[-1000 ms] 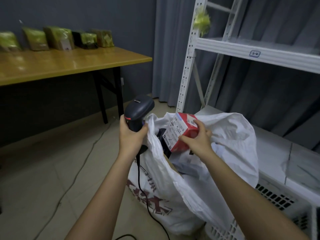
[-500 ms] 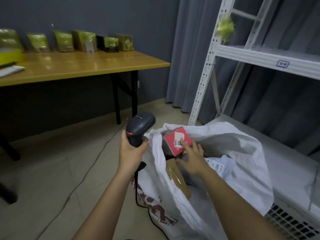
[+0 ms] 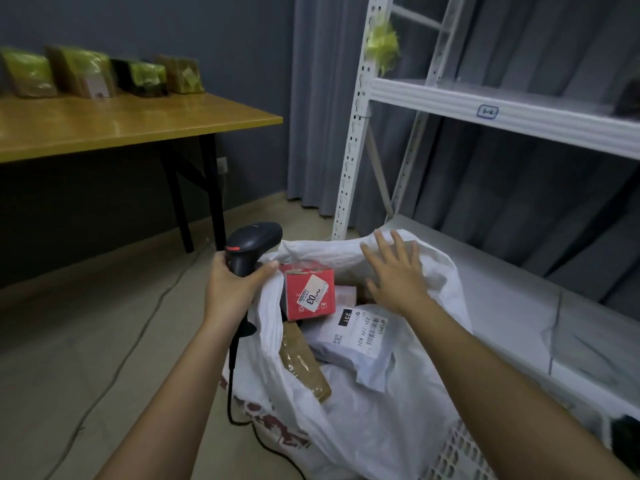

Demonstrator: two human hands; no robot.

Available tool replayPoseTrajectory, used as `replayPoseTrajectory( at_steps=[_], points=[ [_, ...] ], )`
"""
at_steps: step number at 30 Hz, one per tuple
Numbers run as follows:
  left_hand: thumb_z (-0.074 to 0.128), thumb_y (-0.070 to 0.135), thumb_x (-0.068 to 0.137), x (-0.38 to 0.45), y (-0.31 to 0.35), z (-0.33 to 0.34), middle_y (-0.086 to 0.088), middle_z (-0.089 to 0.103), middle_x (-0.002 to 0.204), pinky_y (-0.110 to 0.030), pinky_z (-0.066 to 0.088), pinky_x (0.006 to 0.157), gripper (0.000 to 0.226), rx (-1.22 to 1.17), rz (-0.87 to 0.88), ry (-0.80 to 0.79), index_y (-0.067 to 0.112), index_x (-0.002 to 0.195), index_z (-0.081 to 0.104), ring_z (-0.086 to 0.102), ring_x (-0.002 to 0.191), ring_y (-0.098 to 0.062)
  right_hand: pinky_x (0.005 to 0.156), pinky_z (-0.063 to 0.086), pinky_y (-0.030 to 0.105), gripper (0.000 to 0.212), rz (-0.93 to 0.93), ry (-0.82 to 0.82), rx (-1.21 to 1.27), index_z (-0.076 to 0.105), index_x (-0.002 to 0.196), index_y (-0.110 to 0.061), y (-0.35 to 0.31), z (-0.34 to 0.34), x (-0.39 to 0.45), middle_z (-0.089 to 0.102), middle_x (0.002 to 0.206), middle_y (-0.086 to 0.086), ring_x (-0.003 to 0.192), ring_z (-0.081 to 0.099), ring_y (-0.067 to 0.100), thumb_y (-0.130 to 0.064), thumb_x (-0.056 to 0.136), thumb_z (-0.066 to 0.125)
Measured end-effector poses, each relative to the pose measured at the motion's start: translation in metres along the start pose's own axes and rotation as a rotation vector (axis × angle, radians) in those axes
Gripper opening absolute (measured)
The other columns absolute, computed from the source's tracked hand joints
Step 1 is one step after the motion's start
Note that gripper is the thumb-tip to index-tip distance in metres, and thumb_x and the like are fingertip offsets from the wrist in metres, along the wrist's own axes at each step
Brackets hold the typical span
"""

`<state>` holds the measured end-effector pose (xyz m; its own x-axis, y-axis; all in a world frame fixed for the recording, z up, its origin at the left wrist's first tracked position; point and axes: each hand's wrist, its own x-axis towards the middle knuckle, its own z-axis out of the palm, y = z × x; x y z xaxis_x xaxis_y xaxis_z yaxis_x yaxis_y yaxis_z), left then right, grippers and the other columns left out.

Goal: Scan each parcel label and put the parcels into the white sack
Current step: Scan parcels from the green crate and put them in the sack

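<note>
The white sack (image 3: 374, 403) stands open on the floor below me. Inside it lie a red box (image 3: 309, 292) with a white label, a brown taped parcel (image 3: 303, 363) and a white mailer (image 3: 353, 337) with a printed label. My left hand (image 3: 230, 289) grips a black handheld scanner (image 3: 250, 244) at the sack's left rim. My right hand (image 3: 394, 271) hovers over the sack's far rim, fingers spread, holding nothing. Several green-taped parcels (image 3: 100, 76) stand along the back of the wooden table (image 3: 138, 123).
A white metal shelving rack (image 3: 485, 109) rises on the right, its bottom shelf just behind the sack. The scanner's black cable (image 3: 235, 393) trails down to the floor. A white perforated crate (image 3: 460, 452) sits beneath the sack. Grey curtains hang behind.
My right hand let go of the red box, which now rests inside the sack. The hand has lifted away to the sack's far rim with its fingers spread.
</note>
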<state>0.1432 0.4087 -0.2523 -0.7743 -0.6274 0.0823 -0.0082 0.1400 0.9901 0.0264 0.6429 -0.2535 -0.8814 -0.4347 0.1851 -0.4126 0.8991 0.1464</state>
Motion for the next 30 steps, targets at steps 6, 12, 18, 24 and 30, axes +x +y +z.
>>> replayPoseTrajectory(
  at_steps=[6, 12, 18, 24, 30],
  points=[
    [0.090, 0.030, 0.062, 0.008, -0.003, 0.016, 0.006, 0.060, 0.102, -0.040, 0.054, 0.081, 0.067, 0.083, -0.034, -0.060, 0.024, 0.113, 0.045, 0.062, 0.091, -0.015, 0.117, 0.003, 0.055, 0.070, -0.048, -0.146, -0.176, 0.002, 0.155, -0.028, -0.028, 0.012, 0.050, -0.001, 0.162, 0.013, 0.148, 0.005, 0.031, -0.029, 0.098, 0.043],
    [0.072, 0.009, 0.070, 0.013, -0.030, 0.019, 0.004, 0.060, 0.087, -0.034, 0.050, 0.068, 0.047, 0.261, -0.105, -0.002, 0.022, 0.110, 0.050, 0.061, 0.076, -0.015, 0.089, 0.042, 0.036, 0.042, -0.013, -0.134, -0.222, 0.040, 0.141, -0.016, -0.026, 0.032, 0.079, 0.057, 0.129, 0.012, 0.118, 0.051, 0.029, -0.019, 0.100, 0.043],
    [0.072, 0.002, 0.077, 0.031, -0.012, 0.023, -0.001, 0.061, 0.103, -0.030, 0.046, 0.081, 0.047, -0.104, -0.023, 0.219, 0.022, 0.111, 0.047, 0.061, 0.092, -0.018, 0.077, 0.044, 0.036, 0.025, 0.259, 0.065, 0.452, 0.058, 0.115, -0.006, -0.038, 0.012, 0.099, 0.064, 0.112, 0.018, 0.102, 0.061, 0.036, -0.013, 0.101, 0.039],
    [0.072, 0.005, 0.080, 0.055, 0.034, 0.021, 0.005, 0.056, 0.110, -0.021, 0.040, 0.085, 0.049, -0.324, 0.074, 0.356, 0.026, 0.114, 0.044, 0.057, 0.097, -0.009, 0.073, 0.034, 0.028, 0.016, 0.405, 0.322, 1.065, 0.052, 0.109, -0.009, -0.033, -0.038, 0.133, 0.061, 0.117, 0.016, 0.096, 0.056, 0.026, -0.014, 0.103, 0.038],
    [0.071, 0.005, 0.081, 0.047, 0.029, 0.001, 0.004, 0.056, 0.111, -0.029, 0.043, 0.093, 0.050, -0.336, 0.037, 0.332, 0.028, 0.115, 0.042, 0.057, 0.101, -0.013, 0.109, 0.032, 0.033, 0.057, 0.147, 0.013, 0.952, 0.031, 0.150, -0.021, -0.010, -0.019, 0.089, 0.033, 0.155, 0.002, 0.140, 0.035, 0.024, -0.019, 0.097, 0.053]
  ],
)
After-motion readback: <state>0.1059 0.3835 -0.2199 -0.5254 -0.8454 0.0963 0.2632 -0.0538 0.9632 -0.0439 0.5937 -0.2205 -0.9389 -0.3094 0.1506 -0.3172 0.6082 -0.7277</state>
